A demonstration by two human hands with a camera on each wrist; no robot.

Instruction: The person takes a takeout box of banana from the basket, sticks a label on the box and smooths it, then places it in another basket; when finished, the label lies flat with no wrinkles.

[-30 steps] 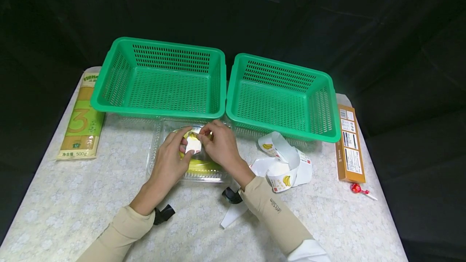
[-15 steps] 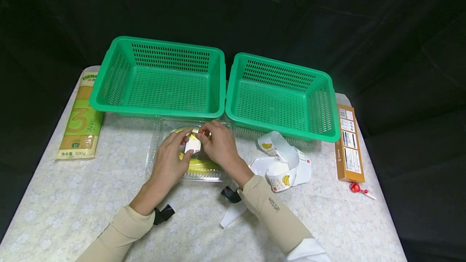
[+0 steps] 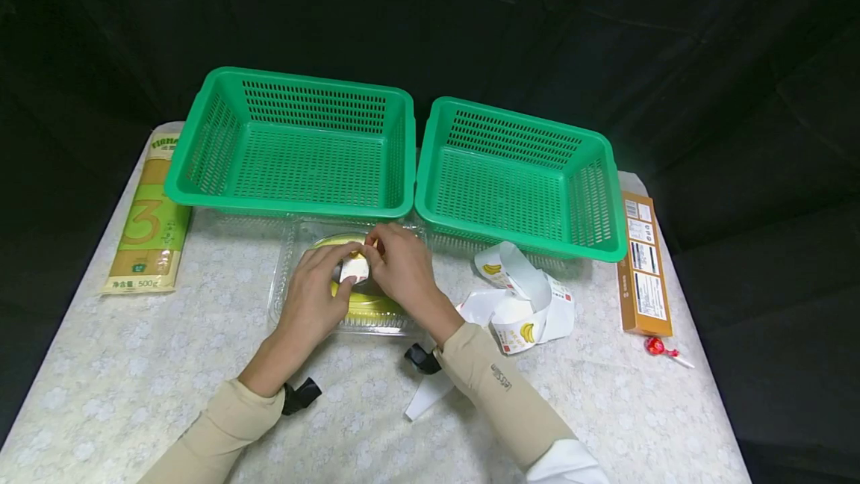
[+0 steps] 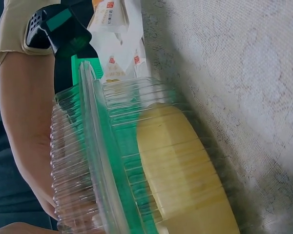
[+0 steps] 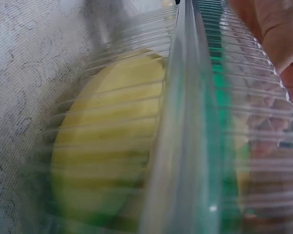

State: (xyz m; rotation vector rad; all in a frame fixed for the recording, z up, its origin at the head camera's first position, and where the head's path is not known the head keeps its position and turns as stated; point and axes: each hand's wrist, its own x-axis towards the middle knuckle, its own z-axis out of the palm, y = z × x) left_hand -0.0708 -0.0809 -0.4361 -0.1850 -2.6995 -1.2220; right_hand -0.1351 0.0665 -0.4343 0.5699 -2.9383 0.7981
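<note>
Head view: at the left of the frame the noodle pack [image 3: 144,245] lies on the bench [image 3: 121,387], its upper end overlapped by the left basket [image 3: 289,207]. Lower centre, the left hand [image 3: 316,290] curls thumb and index finger about 1 small white label [image 3: 354,270]; beneath is the clear box [image 3: 383,327], with yellow fruit [image 3: 366,306] inside. The right hand [image 3: 405,267] appears to pinch the label's upper edge, partly hidden by fingertips. Whether the label touches the box, I cannot tell. Right of centre are the right basket [image 3: 524,238] and, lower, the loose strip [image 3: 517,332]; far right, the carton [image 3: 645,267] and lollipop [image 3: 654,347].

The step in hand looks like working at the label's edge over the box; the next move probably calls for a steady left hold, a clean edge, then flat pressure.
</note>
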